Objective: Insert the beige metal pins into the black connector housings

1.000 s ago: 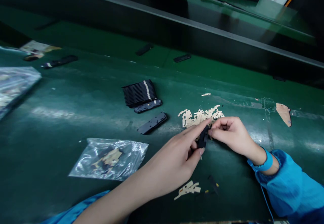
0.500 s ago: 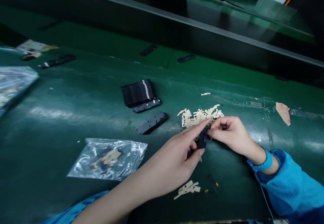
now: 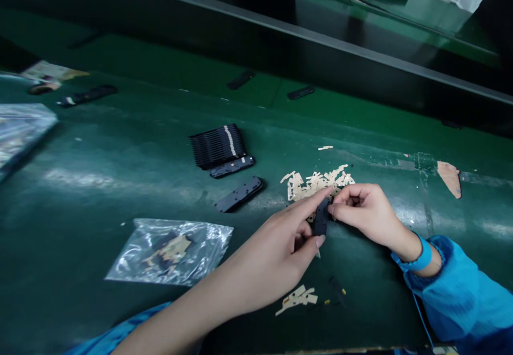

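Over the green surface (image 3: 156,181), bounded by a dark barrier (image 3: 360,71), a black part (image 3: 321,218) is gripped by the left hand (image 3: 282,240); whether anything is pinched by the adjacent right hand (image 3: 364,211) cannot be told.

One head-worn view looks forward and down, somewhat tilted — left hand (image 3: 280,242) and right hand (image 3: 364,213) near, green bench (image 3: 156,184) stretching beyond, then what seems a dark partition (image 3: 360,74)

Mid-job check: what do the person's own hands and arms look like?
The left hand and right hand are ungloved. The left sleeve is blue and sits well back. The right sleeve is blue, with a gathered cuff beside a blue wristband; a thin blue cord hangs below.
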`<state>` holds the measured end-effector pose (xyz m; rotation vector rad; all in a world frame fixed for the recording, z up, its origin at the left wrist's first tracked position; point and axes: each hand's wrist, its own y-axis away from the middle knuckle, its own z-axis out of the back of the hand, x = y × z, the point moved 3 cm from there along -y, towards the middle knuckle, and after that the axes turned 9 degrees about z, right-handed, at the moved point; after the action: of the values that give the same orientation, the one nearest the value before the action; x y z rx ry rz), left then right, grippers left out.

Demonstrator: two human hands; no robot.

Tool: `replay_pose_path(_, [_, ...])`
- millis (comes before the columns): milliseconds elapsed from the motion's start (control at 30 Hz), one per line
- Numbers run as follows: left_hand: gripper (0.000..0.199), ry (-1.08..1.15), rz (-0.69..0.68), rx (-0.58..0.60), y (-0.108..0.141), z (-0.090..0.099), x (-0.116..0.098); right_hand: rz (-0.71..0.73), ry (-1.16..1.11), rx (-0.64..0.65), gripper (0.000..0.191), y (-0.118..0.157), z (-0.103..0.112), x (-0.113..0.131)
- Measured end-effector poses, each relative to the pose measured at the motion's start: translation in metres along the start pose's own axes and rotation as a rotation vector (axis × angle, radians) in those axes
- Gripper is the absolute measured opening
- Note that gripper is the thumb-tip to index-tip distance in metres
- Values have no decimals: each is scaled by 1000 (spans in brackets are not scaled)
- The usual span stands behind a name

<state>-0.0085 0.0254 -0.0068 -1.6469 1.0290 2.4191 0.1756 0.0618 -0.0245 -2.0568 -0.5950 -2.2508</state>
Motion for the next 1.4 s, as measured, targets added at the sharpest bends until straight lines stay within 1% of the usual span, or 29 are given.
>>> replay_pose_path(600, [75,50,24,25,0,0,2,15,-2,-15,12,1,-2,1])
replay_pose_path(867, [75,62,25,6,0,0,2,9,4,-24,11,1,-3,0])
replay_pose_path(1000, [75,53,12,-5,-1,0,0,10,16,-22,14,2,-3,-1])
replay_pose_path(1167, [74,31,15,30,-1,0,-2,7,12,1,13,2,-3,-1])
replay_pose_path(1233, [74,26,11,34,-1,1,-2,12,31,2,15,2,-3,-1])
replay_pose_path(1333, [74,18,3,28,0,2,-2,38,78,-49,21,2,0,0])
replay_pose_path(1400, [74,24,1,21,0,2,-3,51,92,-52,25,2,0,1])
